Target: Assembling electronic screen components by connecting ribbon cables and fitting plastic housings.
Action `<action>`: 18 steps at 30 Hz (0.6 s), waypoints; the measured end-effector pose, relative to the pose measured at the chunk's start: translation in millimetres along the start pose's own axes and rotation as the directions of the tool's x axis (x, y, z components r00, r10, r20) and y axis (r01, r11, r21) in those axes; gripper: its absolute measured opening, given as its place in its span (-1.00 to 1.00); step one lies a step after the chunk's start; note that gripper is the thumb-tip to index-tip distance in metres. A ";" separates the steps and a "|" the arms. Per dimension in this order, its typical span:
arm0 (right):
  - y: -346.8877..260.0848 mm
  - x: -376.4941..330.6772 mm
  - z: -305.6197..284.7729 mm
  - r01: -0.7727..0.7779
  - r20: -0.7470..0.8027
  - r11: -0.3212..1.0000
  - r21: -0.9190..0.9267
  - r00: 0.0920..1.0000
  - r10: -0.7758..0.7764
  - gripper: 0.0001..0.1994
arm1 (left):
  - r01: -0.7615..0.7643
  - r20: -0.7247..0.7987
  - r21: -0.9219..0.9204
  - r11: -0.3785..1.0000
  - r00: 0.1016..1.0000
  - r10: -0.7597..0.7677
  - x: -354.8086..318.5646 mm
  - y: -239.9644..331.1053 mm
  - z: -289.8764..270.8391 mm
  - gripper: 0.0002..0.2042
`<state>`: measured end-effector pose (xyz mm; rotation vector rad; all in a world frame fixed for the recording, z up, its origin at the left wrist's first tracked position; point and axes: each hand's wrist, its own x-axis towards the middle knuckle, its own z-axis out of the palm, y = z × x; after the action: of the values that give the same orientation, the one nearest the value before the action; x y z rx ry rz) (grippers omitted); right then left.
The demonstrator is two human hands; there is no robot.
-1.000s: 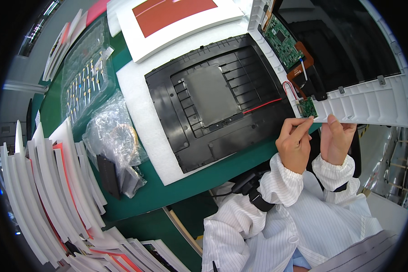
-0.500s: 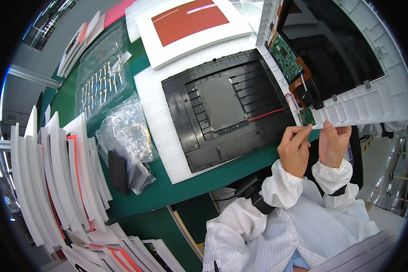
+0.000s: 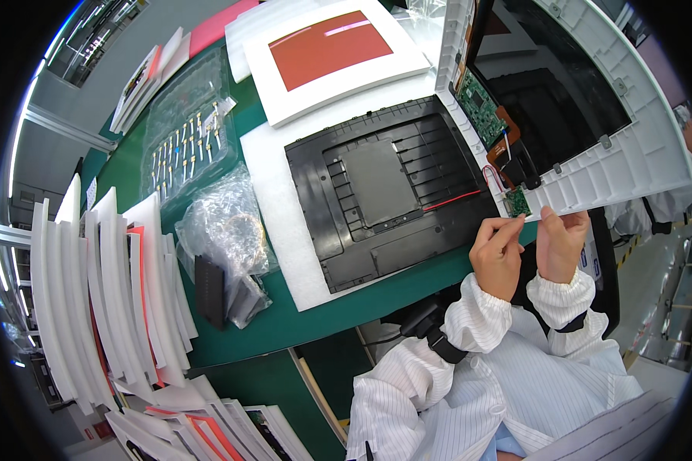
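We pinch a thin white strip (image 3: 532, 218) between our left hand (image 3: 498, 253) and right hand (image 3: 561, 240), beside the small green board (image 3: 517, 202) on the open white frame (image 3: 630, 165), its black cover (image 3: 384, 196) still lying apart.

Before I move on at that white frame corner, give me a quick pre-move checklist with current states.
1. Left hand pinching at the small green board: ok.
2. Right hand steadying the white frame edge: ok.
3. Red wire lying free across the black back cover: ok.
4. Back cover resting flat on the white foam sheet: ok.
5. Connector seated on the small board: cannot tell.
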<state>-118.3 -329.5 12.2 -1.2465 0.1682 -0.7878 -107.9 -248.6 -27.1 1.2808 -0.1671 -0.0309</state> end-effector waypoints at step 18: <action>-10.0 -5.0 17.4 -0.008 0.088 0.987 -0.159 0.996 0.023 -0.66 | -0.012 -0.050 0.061 0.998 0.999 0.015 17.1 87.2 -68.5 -0.78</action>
<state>-117.4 -313.8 25.6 -1.4269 0.1704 -0.7142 -87.4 -160.4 39.1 1.3394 -0.1346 0.0183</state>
